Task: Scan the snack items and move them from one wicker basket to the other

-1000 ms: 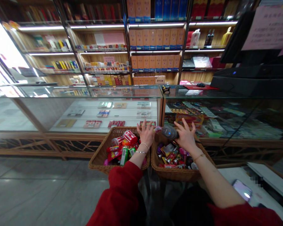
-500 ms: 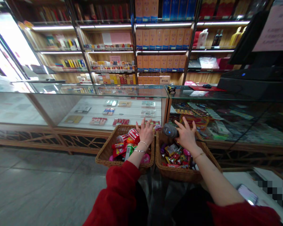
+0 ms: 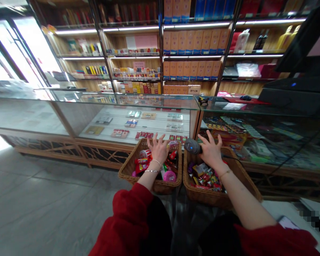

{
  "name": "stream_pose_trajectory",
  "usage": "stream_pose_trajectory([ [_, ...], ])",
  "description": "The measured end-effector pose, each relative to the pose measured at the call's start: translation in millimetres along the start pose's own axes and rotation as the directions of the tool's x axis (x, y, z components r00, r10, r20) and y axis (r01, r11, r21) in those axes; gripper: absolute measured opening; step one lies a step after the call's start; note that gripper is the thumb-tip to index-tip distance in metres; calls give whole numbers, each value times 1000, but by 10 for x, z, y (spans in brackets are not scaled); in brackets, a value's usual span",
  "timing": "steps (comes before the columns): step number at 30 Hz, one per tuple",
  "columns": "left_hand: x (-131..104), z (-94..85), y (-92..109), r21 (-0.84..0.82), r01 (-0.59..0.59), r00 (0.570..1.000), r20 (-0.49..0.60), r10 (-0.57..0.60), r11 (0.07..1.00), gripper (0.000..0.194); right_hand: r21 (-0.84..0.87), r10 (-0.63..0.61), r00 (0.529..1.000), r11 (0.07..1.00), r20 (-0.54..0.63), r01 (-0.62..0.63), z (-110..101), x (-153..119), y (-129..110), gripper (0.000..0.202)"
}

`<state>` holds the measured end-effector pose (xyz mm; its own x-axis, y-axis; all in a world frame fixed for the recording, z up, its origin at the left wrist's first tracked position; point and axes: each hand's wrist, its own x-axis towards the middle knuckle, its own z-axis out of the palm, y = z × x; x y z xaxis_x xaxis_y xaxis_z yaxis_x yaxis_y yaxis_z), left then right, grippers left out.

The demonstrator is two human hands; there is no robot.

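Note:
My left hand (image 3: 159, 152) is over the left wicker basket (image 3: 124, 173), pinching a small pink wrapped packet (image 3: 172, 143) between thumb and fingers. Its exact kind is too small to read. In this basket lie red and white tubs, red packets and a round pink container (image 3: 170, 176). Above the right wicker basket (image 3: 200, 199), my right hand (image 3: 212, 151) grips a dark grey corded device (image 3: 192, 146) with a round head and a blue light, its other fingers spread. Below are small wrapped sweets (image 3: 206, 177) in mixed colours.
A glass display counter (image 3: 138, 100) runs behind the baskets. On it are a yellow and black object (image 3: 203, 101), a red mat (image 3: 252, 101) and a monitor (image 3: 296, 46). A phone (image 3: 288, 223) lies on a white surface at the lower right.
The view has turned left, so the baskets and shelves sit farther right. My left hand, with the pink packet, has moved left over its basket. My right hand still grips the grey device.

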<state>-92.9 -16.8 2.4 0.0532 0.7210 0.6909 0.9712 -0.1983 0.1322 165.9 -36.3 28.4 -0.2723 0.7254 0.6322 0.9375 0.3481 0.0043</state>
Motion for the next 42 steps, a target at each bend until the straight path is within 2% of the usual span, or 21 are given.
stream_pose_trajectory([
  [10, -105, -134, -358, 52, 130, 992, -12, -129, 990, 33, 32, -39, 999, 999, -27, 40, 99, 51, -126, 29],
  [14, -143, -215, -470, 67, 190, 982, -20, -189, 980, 35, 41, -44, 998, 998, -34, 46, 121, 50, -151, 28],
  [20, -176, -272, -568, 76, 250, 968, -28, -249, 965, 47, 24, -42, 999, 999, -26, 42, 127, 39, -155, 28],
  [32, -109, -218, -406, 94, 235, 972, -2, -236, 967, 49, -42, -40, 999, 998, -32, 39, 50, 12, -76, 32],
  [37, -37, -181, -242, 96, 219, 975, 20, -222, 971, 56, -82, -34, 999, 996, -31, 31, 7, -16, 30, 32],
  [42, 48, -118, 5, 85, 165, 985, 40, -168, 983, 56, -103, 8, 999, 995, -37, -12, -27, -82, 197, 30],
])
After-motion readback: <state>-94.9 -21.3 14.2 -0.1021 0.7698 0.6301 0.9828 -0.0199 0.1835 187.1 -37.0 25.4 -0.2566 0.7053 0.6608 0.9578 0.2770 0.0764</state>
